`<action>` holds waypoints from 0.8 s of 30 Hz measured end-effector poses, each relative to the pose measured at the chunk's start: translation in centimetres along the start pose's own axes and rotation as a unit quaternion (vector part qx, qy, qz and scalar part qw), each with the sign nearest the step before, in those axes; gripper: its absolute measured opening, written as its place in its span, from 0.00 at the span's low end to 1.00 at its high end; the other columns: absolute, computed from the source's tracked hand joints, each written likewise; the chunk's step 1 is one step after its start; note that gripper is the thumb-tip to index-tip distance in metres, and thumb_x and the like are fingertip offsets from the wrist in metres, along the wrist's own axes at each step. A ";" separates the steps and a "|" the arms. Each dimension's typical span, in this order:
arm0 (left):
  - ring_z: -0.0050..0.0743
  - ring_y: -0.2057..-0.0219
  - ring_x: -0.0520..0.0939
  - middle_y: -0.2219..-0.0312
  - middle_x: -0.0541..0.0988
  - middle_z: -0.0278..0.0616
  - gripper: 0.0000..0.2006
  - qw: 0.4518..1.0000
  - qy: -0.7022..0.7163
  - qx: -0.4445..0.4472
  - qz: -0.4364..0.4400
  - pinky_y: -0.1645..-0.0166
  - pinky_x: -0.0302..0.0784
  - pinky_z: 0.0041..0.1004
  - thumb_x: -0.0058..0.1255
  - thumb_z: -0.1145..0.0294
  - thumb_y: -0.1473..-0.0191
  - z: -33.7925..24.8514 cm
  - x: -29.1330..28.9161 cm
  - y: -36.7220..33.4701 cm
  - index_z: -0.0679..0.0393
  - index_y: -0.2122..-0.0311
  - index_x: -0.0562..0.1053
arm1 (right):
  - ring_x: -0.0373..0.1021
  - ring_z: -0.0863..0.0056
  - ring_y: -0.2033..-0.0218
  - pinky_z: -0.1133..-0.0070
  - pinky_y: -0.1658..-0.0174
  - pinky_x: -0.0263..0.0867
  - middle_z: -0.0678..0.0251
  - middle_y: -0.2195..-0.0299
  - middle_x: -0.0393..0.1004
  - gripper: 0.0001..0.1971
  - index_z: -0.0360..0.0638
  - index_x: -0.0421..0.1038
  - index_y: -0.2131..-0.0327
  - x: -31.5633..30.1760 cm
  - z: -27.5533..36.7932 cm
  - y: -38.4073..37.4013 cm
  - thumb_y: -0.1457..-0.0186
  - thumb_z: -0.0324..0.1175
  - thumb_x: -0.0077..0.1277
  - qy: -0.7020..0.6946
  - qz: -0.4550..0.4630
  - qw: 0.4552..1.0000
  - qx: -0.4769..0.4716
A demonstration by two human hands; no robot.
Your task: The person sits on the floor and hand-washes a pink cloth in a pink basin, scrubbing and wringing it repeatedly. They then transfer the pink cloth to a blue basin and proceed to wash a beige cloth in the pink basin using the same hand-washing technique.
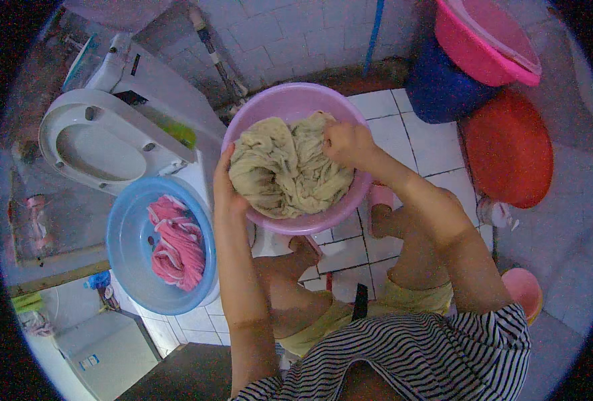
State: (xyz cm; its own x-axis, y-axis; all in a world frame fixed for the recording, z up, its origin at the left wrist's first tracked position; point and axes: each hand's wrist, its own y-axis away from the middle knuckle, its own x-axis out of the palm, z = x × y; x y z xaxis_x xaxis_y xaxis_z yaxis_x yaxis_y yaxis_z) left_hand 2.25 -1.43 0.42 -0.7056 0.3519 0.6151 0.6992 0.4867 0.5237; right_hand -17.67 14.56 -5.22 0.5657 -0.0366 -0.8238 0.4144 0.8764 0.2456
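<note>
A pinkish-purple basin [295,95] is in front of me, holding a bunched, wet-looking beige cloth [290,167]. My left hand [227,184] is closed on the basin's left rim, with its fingertips against the cloth. On the right side, my right hand [345,142] reaches over the rim with its fingers curled into a fist on the cloth's edge. The fold in its grasp is mostly hidden by the fingers. Whether the cloth is a towel or a garment cannot be made out.
Left of me, a blue basin [126,250] holds a pink cloth [178,247], close to a toilet with its lid raised [99,140]. At right stand a dark blue bucket [443,83] with pink basins [484,43] on top, and a red basin [510,150]. White tiles [437,144] cover the floor.
</note>
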 end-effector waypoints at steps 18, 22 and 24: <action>0.46 0.59 0.75 0.60 0.75 0.48 0.18 0.998 0.030 0.045 -0.020 0.53 0.71 0.42 0.42 0.62 0.50 -1.0 -2.7 -0.2 0.61 0.56 0.69 | 0.70 0.59 0.70 0.68 0.63 0.66 0.55 0.71 0.73 0.17 0.45 0.72 0.63 3.0 3.9 0.2 0.58 0.41 0.50 -0.137 -0.043 0.989 -0.025; 0.47 0.60 0.75 0.61 0.75 0.48 0.18 0.996 0.080 0.037 -0.009 0.54 0.71 0.43 0.41 0.60 0.49 -1.2 -2.8 0.7 0.62 0.57 0.70 | 0.70 0.60 0.67 0.67 0.62 0.65 0.58 0.69 0.74 0.15 0.46 0.74 0.67 -1.8 2.1 -0.6 0.60 0.41 0.53 -0.097 0.035 0.994 -0.042; 0.47 0.60 0.75 0.61 0.75 0.48 0.19 0.995 0.089 0.041 -0.007 0.54 0.71 0.43 0.41 0.59 0.49 -1.1 -2.6 1.3 0.62 0.56 0.69 | 0.68 0.59 0.61 0.67 0.58 0.64 0.57 0.64 0.72 0.18 0.46 0.72 0.64 -3.0 3.8 0.8 0.61 0.42 0.54 -0.023 -0.021 0.998 -0.051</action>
State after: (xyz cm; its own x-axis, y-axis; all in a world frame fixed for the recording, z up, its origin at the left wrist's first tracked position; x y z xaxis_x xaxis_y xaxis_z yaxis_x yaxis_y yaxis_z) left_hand 5.13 -2.59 0.21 -0.6789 0.2014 0.7060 0.6725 0.5564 0.4880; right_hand -16.39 13.53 -0.60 0.5822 -0.0930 -0.8077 0.3645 0.9179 0.1570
